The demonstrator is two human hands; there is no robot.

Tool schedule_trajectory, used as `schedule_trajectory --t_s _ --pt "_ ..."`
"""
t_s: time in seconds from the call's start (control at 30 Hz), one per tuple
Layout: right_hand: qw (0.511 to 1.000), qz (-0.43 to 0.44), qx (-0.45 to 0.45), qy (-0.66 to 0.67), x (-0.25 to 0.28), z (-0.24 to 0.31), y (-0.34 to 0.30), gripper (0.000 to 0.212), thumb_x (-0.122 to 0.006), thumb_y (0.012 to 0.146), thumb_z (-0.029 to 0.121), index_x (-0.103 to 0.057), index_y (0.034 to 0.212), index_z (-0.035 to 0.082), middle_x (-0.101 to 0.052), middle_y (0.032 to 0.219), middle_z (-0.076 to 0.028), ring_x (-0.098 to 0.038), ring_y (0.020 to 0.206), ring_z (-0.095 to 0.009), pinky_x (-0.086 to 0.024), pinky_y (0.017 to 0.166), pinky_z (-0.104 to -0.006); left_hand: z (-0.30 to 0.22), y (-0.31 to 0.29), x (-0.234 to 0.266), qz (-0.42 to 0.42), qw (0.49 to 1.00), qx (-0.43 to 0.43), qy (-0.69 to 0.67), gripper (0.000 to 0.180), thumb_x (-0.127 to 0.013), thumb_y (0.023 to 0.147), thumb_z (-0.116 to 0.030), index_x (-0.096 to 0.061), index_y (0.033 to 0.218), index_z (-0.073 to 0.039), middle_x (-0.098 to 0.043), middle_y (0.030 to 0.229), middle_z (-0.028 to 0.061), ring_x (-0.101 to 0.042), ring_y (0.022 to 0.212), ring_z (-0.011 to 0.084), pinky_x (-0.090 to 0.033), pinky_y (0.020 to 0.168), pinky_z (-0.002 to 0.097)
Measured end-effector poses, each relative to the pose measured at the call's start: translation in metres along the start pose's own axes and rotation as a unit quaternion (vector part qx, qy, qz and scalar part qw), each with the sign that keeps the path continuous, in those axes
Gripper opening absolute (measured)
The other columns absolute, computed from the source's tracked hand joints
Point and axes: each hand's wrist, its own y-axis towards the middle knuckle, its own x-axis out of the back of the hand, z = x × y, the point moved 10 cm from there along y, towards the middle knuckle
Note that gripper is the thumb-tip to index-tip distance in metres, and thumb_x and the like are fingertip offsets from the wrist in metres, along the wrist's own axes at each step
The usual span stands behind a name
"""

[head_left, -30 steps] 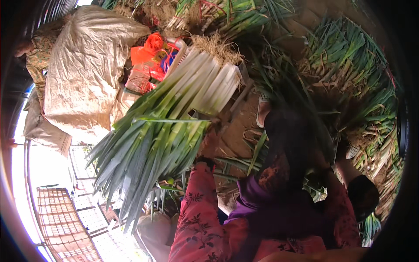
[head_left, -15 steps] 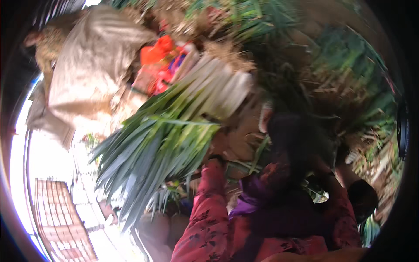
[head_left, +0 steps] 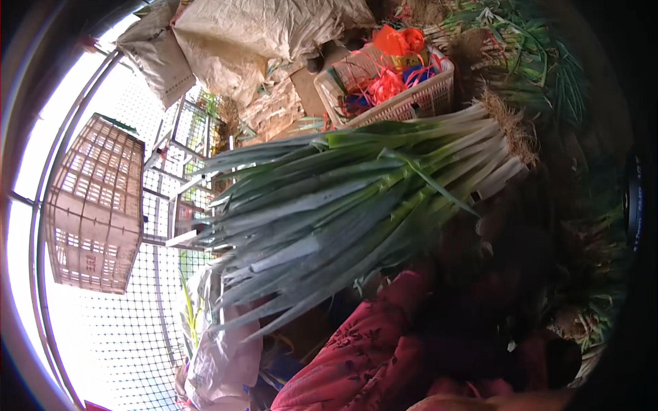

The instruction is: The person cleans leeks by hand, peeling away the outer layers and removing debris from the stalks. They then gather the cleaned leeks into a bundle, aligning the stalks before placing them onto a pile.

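A large bundle of leeks (head_left: 343,198) spans the middle of the view. Its long green leaves spread to the left, and the white stems end at the right in a tuft of pale roots (head_left: 517,130). Below the bundle lies the red floral cloth (head_left: 363,335) of my clothing, its upper end reaching the lower leaves. Deep shadow and the leeks hide the fingers of both my hands. What either hand holds cannot be made out. Bare skin (head_left: 507,401) shows along the lower edge.
Behind the bundle stands a plastic basket (head_left: 439,85) with red ribbon in it. A big pale sack (head_left: 253,31) is at the top. More leeks (head_left: 514,41) lie at the far right. A slatted crate (head_left: 96,205), wire mesh (head_left: 137,335) and a whitish bag (head_left: 223,363) are on the left.
My view has turned, shifting the sack and basket to the right in the picture. The leek bundle now lies more level, with its roots toward the right, and fills more of the view.
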Motion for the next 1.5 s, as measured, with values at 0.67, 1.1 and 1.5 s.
schedule_trajectory --t_s 0.67,1.1,1.5 --pt "0.997 -0.052 0.025 0.049 0.009 -0.029 -0.020 0.033 -0.051 0.091 0.014 -0.054 0.121 0.000 -0.061 0.109 -0.018 -0.059 0.101 -0.029 -0.044 0.089 -0.0364 -0.254 -0.048 0.072 0.039 0.973 -0.229 0.013 0.022 -0.059 0.087 -0.018 -0.061 0.102 -0.003 -0.064 0.095 0.0160 -0.061 0.090 0.0369 -0.051 0.075 0.0459" --pt "0.994 -0.078 0.033 0.076 0.011 -0.050 -0.037 0.032 -0.052 0.091 0.014 -0.055 0.119 0.000 -0.062 0.107 -0.017 -0.060 0.098 -0.028 -0.045 0.087 -0.0364 0.150 -0.468 0.668 -0.041 0.547 0.456 0.701 0.038 -0.080 0.069 -0.025 -0.070 0.100 -0.006 -0.070 0.087 0.0126 -0.067 0.089 0.0250 -0.054 0.076 0.0377" --pt "0.990 -0.105 0.063 0.065 0.018 -0.020 -0.043 0.030 -0.053 0.091 0.013 -0.055 0.118 -0.001 -0.063 0.105 -0.017 -0.061 0.096 -0.028 -0.046 0.085 -0.0365 -0.186 -0.106 0.371 -0.181 0.962 -0.154 0.132 0.023 -0.062 0.087 -0.014 -0.064 0.108 -0.006 -0.067 0.084 0.0134 -0.065 0.076 0.0256 -0.050 0.064 0.0357"
